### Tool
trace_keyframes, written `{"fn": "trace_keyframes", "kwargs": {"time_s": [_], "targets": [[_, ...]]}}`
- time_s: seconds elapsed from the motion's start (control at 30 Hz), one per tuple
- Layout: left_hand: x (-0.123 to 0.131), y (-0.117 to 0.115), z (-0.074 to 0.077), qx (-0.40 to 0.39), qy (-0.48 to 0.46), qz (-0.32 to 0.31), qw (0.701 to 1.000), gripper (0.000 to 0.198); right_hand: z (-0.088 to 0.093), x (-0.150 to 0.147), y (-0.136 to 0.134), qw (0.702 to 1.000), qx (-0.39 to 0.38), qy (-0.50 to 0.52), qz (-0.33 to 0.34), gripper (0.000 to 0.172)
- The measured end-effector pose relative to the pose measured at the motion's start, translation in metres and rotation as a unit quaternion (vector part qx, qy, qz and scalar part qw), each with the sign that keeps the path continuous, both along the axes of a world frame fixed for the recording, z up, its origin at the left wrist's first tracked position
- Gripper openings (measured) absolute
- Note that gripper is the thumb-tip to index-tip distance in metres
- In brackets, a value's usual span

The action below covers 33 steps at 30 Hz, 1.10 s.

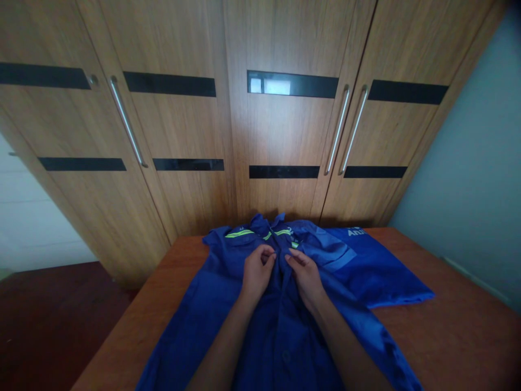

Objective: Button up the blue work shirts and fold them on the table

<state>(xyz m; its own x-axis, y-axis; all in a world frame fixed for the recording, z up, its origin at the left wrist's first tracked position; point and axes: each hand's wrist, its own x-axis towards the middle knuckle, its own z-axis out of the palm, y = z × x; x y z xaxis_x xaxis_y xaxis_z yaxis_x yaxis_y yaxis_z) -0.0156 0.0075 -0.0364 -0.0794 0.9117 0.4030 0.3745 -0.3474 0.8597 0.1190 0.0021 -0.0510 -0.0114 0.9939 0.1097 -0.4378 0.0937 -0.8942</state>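
A blue work shirt with yellow-green reflective strips lies front up, its collar toward the wardrobe. Along its front opening, my left hand pinches the left edge of the fabric between thumb and fingers. Opposite it, my right hand grips the other edge, thumb against fingertips. Both hands sit a short way below the chest strips, with a narrow gap between them. One button shows lower down on the front. Whether a button is between my fingertips is hidden.
Under the shirt is a reddish-brown wooden table. A second blue cloth with white lettering lies at the right, partly beneath the shirt. Beyond the table's far edge stands a wooden wardrobe with metal handles. A pale wall is at the right.
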Motion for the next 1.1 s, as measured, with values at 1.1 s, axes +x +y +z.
{"fn": "trace_keyframes", "kwargs": {"time_s": [1.1], "targets": [[0.004,-0.012,-0.004,0.055,0.146,0.008,0.988,0.017,-0.006,-0.002,-0.003,0.873,0.187,-0.410,-0.186,0.022]]}}
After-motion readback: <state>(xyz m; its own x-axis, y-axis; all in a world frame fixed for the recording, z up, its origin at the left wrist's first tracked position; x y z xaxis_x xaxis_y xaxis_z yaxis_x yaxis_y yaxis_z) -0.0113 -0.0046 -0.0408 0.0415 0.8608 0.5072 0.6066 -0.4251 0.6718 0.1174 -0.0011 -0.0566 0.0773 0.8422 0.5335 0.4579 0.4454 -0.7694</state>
